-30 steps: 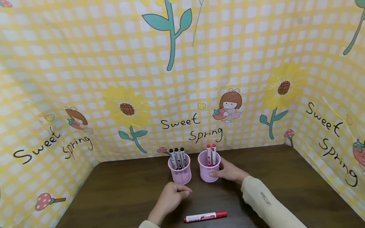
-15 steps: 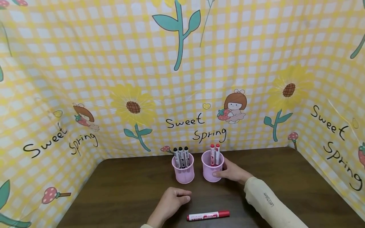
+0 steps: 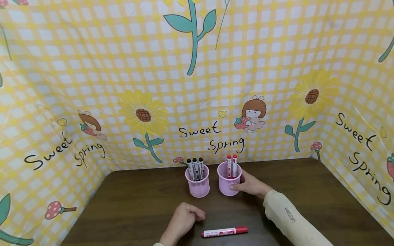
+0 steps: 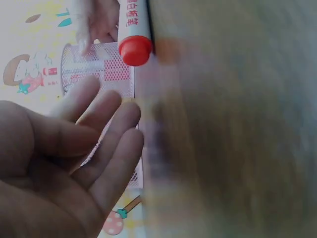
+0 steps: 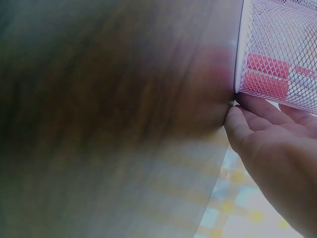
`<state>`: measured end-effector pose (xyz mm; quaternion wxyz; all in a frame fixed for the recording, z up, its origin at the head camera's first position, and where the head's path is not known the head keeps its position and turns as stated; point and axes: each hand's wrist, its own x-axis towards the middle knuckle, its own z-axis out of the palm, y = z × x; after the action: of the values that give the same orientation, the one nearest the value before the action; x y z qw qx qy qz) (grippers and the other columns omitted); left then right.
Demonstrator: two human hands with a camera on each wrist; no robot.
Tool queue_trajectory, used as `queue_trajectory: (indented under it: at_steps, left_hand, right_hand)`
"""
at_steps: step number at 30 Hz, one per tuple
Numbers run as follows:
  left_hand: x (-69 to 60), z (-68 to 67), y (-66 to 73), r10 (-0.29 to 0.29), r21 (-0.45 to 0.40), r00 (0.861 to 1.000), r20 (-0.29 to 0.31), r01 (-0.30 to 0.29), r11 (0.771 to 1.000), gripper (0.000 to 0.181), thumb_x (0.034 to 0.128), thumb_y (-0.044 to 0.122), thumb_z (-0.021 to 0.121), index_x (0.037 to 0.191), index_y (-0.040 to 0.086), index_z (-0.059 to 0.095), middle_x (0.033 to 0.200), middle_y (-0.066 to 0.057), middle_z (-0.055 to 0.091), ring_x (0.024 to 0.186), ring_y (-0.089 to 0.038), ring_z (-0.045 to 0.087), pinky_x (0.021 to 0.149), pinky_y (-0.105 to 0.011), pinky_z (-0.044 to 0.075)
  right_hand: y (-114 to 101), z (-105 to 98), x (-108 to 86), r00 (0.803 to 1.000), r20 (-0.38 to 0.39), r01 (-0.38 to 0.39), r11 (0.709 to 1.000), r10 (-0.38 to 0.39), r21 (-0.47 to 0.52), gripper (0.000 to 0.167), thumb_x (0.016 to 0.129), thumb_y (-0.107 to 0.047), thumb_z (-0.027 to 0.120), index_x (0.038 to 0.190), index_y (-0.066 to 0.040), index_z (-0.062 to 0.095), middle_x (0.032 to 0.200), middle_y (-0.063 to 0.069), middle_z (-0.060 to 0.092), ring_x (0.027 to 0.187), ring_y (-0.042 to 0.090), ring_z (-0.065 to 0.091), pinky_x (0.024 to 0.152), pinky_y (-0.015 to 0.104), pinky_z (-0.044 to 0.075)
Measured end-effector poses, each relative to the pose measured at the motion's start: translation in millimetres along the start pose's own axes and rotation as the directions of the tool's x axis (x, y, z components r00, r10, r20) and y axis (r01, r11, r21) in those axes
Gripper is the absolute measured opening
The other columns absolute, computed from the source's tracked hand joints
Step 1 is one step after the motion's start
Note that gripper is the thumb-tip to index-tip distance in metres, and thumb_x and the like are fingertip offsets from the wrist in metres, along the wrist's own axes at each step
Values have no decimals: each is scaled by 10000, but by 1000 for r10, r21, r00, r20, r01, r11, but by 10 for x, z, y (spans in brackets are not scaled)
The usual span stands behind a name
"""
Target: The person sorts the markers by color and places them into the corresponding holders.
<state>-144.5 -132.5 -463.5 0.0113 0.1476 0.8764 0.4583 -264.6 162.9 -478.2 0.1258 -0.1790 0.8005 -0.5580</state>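
Two pink mesh pen holders stand upright on the table. Several black-capped markers [image 3: 195, 171] lean in the left pen holder [image 3: 199, 189], and two red-capped markers [image 3: 229, 166] stand in the right pen holder [image 3: 226, 186]. My right hand [image 3: 253, 184] holds the right pen holder from its right side, thumb across the front and fingers behind. In the right wrist view the fingertips [image 5: 237, 116] meet the mesh wall near its base. My left hand [image 3: 184, 218] is loosely curled and holds nothing. Just to its right a red whiteboard marker [image 3: 224, 232] lies flat, apart from the fingers.
A dark wooden table [image 3: 132, 201] carries everything. Behind it and along both sides hangs a yellow checked cloth [image 3: 123, 68] printed with flowers and lettering, close behind the pen holders.
The head view has shifted slightly. My left hand has moved a little nearer me and its fingers are bent slightly more. The right hand stays on the right pen holder.
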Motion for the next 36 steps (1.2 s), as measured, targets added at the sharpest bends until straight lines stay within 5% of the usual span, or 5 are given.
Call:
queue_trajectory:
  at_steps: [5,9,17,27,36]
  left_hand:
    - [-67,1,72,25,47,976,216,-36,998,116,861,26,686,950,71,747,810,35,642,747,-87,568,685,-279,465]
    - [-111,24,143,-43,156,946,323,-8,988,301,760,183,864,1003,134,694,835,66,515,743,-72,487,669,-280,427]
    - [-163,91,163,32,280,966,257,-106,954,253,698,105,864,803,204,655,792,94,454,697,-59,440,630,-256,408]
    - [-120,81,109,55,161,986,160,-81,984,155,721,55,782,785,165,694,675,140,532,627,-28,479,590,-261,416]
    - [-70,-35,154,50,27,985,164,-55,998,92,805,74,784,871,121,741,710,109,579,646,-41,514,587,-251,442]
  right_hand:
    - [-6,2,-2,1000,-3,0,1000,0,-4,951,858,-214,819,1578,-42,222,1465,199,469,1268,334,479,1064,543,381]
    - [-25,-6,-9,1000,5,20,1000,-20,-16,940,863,-214,813,1572,-28,225,1461,210,469,1264,335,481,1059,540,386]
    - [-36,0,-12,1000,7,16,1000,-16,-27,923,863,-234,815,1562,-27,248,1440,203,487,1243,324,491,1043,508,403]
    - [-4,-2,-10,1000,-2,0,1000,0,-15,949,856,-228,822,1572,-31,232,1443,203,486,1254,331,491,1033,522,417]
    - [-13,-10,-15,1000,0,-5,1000,5,-7,961,858,-226,819,1581,-40,215,1446,198,486,1245,330,497,1033,525,421]
